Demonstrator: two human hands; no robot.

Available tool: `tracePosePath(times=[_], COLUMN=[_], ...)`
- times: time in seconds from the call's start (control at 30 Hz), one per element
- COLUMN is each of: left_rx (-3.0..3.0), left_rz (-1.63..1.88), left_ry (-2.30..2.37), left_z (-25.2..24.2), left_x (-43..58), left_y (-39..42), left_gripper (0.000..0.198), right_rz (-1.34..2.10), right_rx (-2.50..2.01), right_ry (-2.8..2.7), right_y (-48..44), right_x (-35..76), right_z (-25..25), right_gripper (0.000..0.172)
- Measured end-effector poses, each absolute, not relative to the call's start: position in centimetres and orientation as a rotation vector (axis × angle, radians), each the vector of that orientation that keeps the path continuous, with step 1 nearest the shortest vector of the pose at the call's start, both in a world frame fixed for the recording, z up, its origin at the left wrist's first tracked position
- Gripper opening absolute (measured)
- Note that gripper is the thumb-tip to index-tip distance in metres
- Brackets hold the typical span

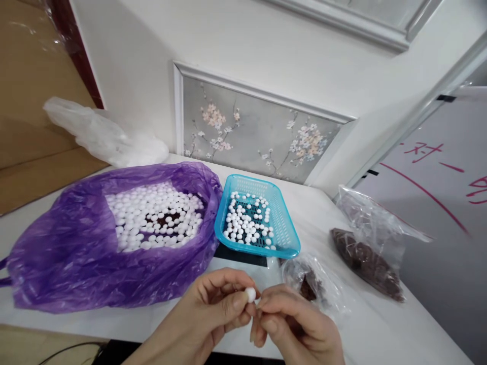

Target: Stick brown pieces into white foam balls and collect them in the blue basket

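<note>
Between the thumb and fingers of my left hand (pixel 224 306) is a small white ball (pixel 250 294), above the table's front part. My right hand (pixel 294 322) is closed in a pinch just right of the ball; whatever its fingertips hold is too small to make out. Beyond my hands, a blue plastic basket (pixel 287 241) holds many loose white balls (pixel 243 223). To its left, an open purple bag (pixel 114 279) holds many more white balls (pixel 139 208), with some dark brown material showing among them.
An open clear bag with brown material (pixel 312 284) lies right of my hands. Farther right is another clear bag of brown material (pixel 367 258). A crumpled translucent bag (pixel 110 139) lies at the back left, near cardboard (pixel 34 91). A whiteboard (pixel 437 243) stands at the right.
</note>
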State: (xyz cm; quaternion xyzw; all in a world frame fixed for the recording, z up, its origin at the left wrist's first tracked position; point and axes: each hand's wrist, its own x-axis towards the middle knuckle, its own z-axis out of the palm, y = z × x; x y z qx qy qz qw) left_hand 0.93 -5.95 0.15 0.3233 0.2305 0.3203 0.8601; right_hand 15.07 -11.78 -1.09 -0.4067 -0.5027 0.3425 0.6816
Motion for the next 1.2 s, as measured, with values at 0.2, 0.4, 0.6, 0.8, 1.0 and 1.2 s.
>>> tracePosePath(times=[0.2, 0.4, 0.6, 0.8, 1.0, 1.2], left_rx=[0.575, 0.591, 0.601, 0.691, 1.002, 1.152], left_rz=[0.727, 0.715, 0.712, 0.74, 0.936, 0.952], left_ry=[0.537, 0.485, 0.494, 0.584, 0.719, 0.705], left_z=[-0.1, 0.2, 0.6, 0.2, 0.7, 0.6], left_x=[0.9, 1.2, 1.2, 0.5, -0.2, -0.6], left_y=[-6.0, -6.1, -6.1, -5.8, -5.8, -5.8], left_gripper=[0.015, 0.015, 0.021, 0.009, 0.019, 0.011], right_rz=[0.98, 0.836, 0.818, 0.762, 0.739, 0.757], right_rx=[-0.951, -0.901, -0.912, -0.879, -0.86, -0.844], right_ry=[-0.908, -0.937, -0.951, -0.995, -1.041, -1.025], right_y=[-12.1, -11.7, -11.4, -11.6, -11.7, -11.6], right_x=[14.5, 13.6, 13.4, 13.6, 13.5, 13.1], right_z=[-0.7, -1.1, -1.0, -1.0, -0.9, -0.8], right_gripper=[0.008, 0.001, 0.003, 0.002, 0.004, 0.004])
